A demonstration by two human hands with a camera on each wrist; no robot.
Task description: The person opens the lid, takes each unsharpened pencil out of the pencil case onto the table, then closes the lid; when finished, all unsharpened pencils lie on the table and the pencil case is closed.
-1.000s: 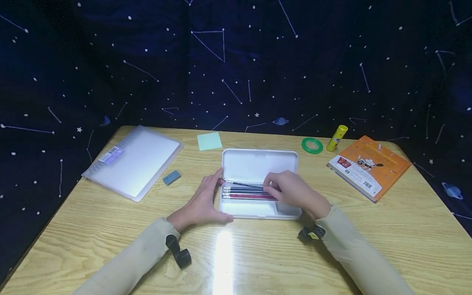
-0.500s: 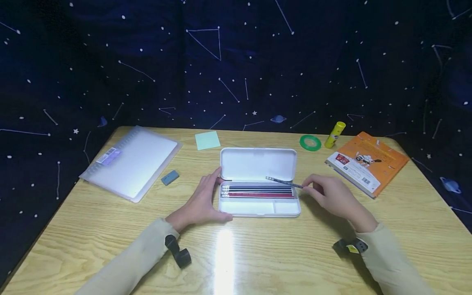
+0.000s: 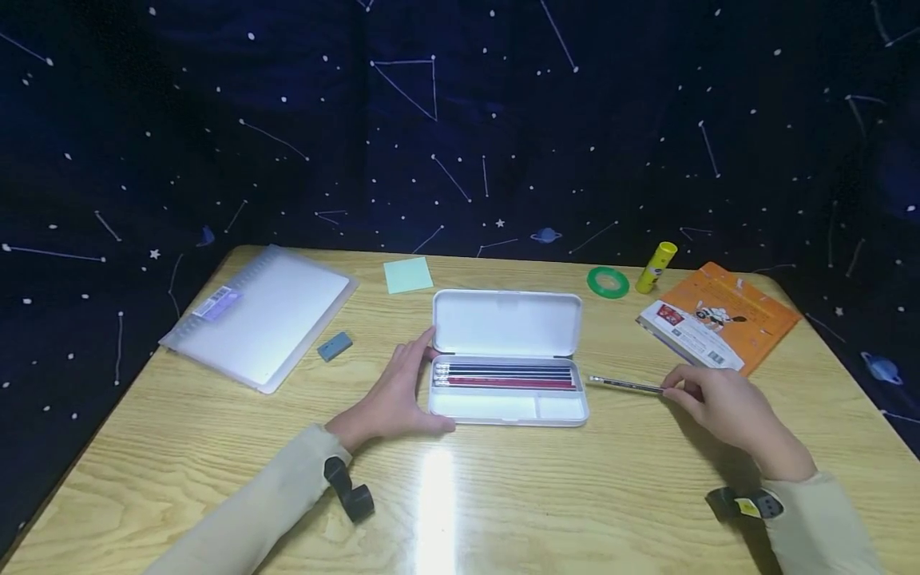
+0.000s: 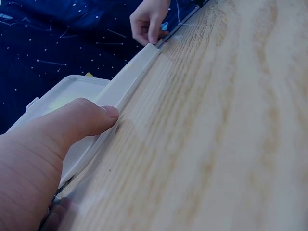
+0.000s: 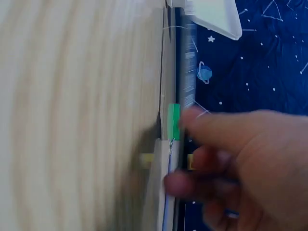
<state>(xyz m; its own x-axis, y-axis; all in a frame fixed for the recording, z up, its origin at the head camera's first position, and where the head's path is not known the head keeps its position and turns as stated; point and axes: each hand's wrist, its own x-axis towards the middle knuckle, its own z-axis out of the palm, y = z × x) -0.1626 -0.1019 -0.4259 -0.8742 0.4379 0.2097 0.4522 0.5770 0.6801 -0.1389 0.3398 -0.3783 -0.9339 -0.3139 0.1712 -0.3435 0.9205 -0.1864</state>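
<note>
Your right hand [image 3: 726, 403] pinches the pencil [image 3: 624, 385], axis pointing left toward the case [image 3: 506, 403]; left hand [image 3: 398, 391] flat, steadying it.

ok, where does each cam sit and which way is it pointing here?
Head: above the table, facing forward and down; shows both sleeves, left hand on the pencil case, right hand pinching a pencil.
Left wrist: low by the left hand, looking along the case's edge; thumb fills the foreground.
Right wrist: behind the right hand, rolled sideways, blurred; fingers and table.
Shared: head and left wrist both show the case and right hand.
</note>
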